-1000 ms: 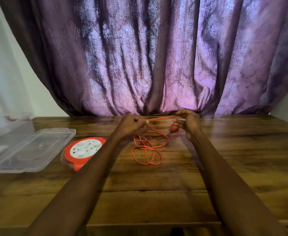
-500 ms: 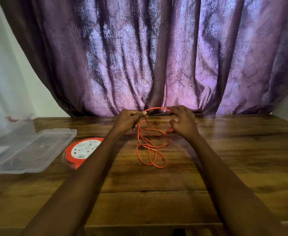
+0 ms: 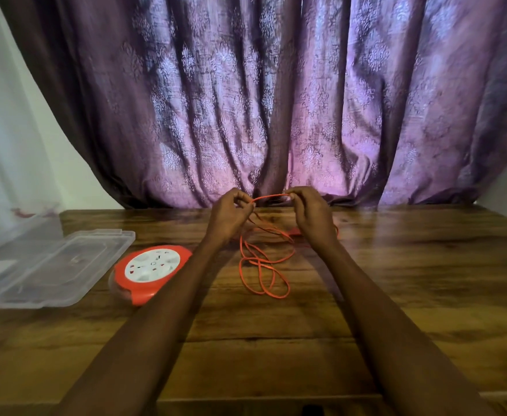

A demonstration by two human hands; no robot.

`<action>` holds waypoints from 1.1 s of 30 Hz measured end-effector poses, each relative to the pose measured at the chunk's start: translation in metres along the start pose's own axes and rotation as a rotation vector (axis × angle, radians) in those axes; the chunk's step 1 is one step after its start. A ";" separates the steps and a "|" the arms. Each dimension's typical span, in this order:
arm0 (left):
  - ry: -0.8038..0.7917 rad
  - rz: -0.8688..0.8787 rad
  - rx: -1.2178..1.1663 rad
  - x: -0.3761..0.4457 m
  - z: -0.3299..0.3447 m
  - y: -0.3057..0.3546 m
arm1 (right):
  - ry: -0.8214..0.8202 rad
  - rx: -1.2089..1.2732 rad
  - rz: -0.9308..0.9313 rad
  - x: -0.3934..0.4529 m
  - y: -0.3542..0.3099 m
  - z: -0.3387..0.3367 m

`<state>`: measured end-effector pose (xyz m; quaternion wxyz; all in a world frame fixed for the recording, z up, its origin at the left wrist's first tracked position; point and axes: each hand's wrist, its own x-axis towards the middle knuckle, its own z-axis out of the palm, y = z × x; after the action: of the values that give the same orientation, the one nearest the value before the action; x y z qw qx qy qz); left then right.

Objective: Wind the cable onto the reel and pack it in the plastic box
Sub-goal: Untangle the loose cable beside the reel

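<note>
2 bare forearms are seen reaching in from the lower edge of the head view; no sleeve, cuff or glove is worn on either, the arms being uncovered along the whole visible length; the left hand (image 3: 227, 212) and the right hand (image 3: 309, 214) are likewise bare; no ring, watch or band can be made out on wrists or fingers; fingernails are too small to be judged.

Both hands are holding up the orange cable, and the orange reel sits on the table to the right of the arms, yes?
Not quite: the reel lies left of the arms, beside the clear plastic box, as the head view shows. Both the left hand and right hand do hold the cable.
</note>
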<state>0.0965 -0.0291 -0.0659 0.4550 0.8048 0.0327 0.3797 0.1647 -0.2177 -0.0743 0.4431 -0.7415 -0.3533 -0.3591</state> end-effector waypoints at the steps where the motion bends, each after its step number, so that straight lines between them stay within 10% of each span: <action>1: 0.053 0.026 0.045 -0.001 0.001 0.001 | 0.045 0.042 0.050 0.000 0.003 -0.001; 11: -0.028 -0.174 -0.011 0.005 0.009 -0.011 | 0.298 0.181 0.276 0.005 0.019 -0.015; 20: -0.030 -0.067 -0.130 0.013 -0.002 -0.002 | -0.137 -0.253 0.507 -0.005 0.039 -0.014; 33: 0.011 0.236 0.073 0.020 -0.010 0.023 | -0.127 -0.136 -0.187 -0.001 -0.030 0.006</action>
<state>0.0976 -0.0278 -0.0335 0.3772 0.8170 -0.0459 0.4338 0.1401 -0.2013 -0.0651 0.3333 -0.7550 -0.4230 -0.3740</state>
